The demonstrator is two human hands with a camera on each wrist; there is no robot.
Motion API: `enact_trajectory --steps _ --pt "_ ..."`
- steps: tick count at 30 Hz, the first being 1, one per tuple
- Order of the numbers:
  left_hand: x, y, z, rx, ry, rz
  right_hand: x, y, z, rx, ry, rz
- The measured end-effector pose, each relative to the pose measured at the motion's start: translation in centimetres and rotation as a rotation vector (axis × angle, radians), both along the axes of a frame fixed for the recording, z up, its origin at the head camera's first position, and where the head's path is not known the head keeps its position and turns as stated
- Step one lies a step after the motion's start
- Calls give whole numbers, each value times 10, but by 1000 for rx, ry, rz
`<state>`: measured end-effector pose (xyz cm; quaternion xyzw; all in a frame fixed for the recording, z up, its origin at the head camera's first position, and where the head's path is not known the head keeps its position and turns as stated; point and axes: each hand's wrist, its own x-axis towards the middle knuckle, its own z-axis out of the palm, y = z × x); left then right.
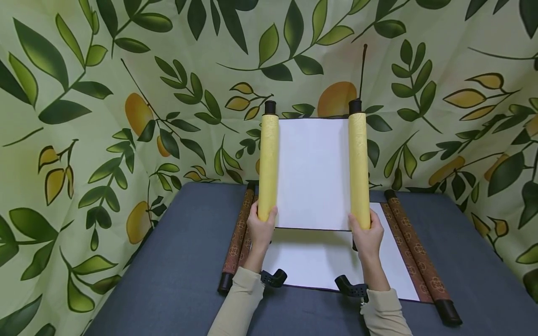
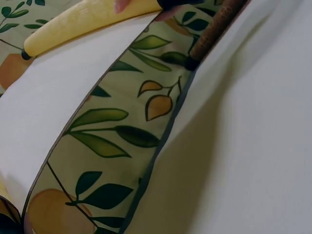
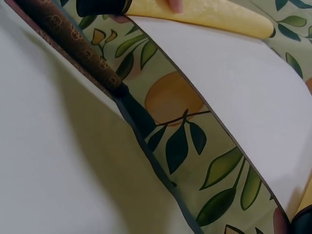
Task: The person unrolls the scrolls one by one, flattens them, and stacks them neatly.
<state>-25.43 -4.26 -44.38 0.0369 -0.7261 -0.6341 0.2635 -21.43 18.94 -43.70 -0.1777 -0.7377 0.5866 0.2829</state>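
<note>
A scroll with yellow rolled ends and a blank white sheet (image 1: 314,172) is held up, partly unrolled, in the head view. My left hand (image 1: 261,227) grips its left yellow roll (image 1: 268,163) near the lower end. Around the lower part of the right yellow roll (image 1: 358,163) my right hand (image 1: 368,233) is wrapped. Black knobs cap the rolls. Beneath, a second scroll with brown patterned rolls lies opened on the table, its white sheet (image 1: 307,266) partly covered by the raised scroll and my hands.
The second scroll's left brown roll (image 1: 237,238) and right brown roll (image 1: 416,252) lie along its sides on the blue-grey tabletop (image 1: 176,261). A leaf-patterned cloth (image 1: 105,154) hangs behind and beside the table. Black wrist mounts (image 1: 274,278) sit on both wrists.
</note>
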Motion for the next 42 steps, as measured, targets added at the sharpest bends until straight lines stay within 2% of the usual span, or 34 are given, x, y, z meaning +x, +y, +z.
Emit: enact_trajectory --steps 5,12,21,24,31,36,42 --pt "0 -3 0 6 -16 -4 -2 0 -2 -17 -14 2" --pt "-1 -5 0 -29 4 2 -2 0 -1 -22 -56 -20" --pt "-3 -6 0 -94 23 36 -2 4 -2 -6 -21 -77" --pt "-3 -7 -1 -104 35 25 -1 4 -2 -8 -12 -79" --pt "-5 -12 -1 -72 -22 -2 1 5 1 43 -21 -35" --pt "-5 -14 -1 -93 -40 30 3 7 3 73 -47 14" --pt "-5 -14 -1 -93 -8 77 2 5 2 96 -19 8"
